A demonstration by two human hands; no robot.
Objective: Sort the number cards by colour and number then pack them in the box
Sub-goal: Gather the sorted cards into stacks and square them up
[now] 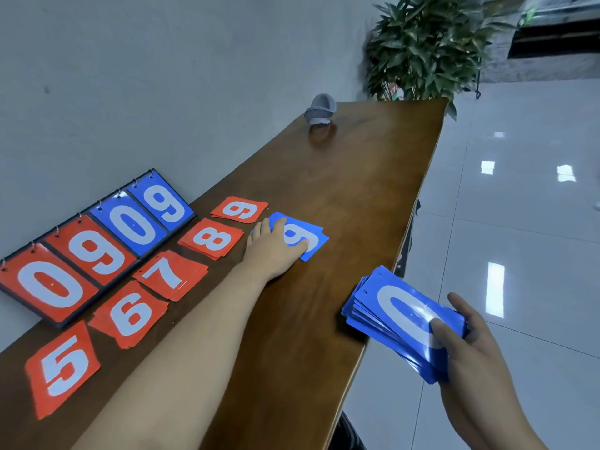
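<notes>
My right hand [470,349] grips a stack of blue cards [399,316], thumb on top and fingers curled under, a 0 face up. I hold it just off the table [341,177] edge. My left hand [272,251] reaches out with flat, nearly straight fingers pressing on a blue 9 card [311,235] lying on the table. Left of it runs a row of red piles: 5 [61,368], 6 [130,315], 7 [170,276], 8 [211,238], 9 [240,209]. Behind them, a flip scoreboard [94,245] leans by the wall, showing 0909.
</notes>
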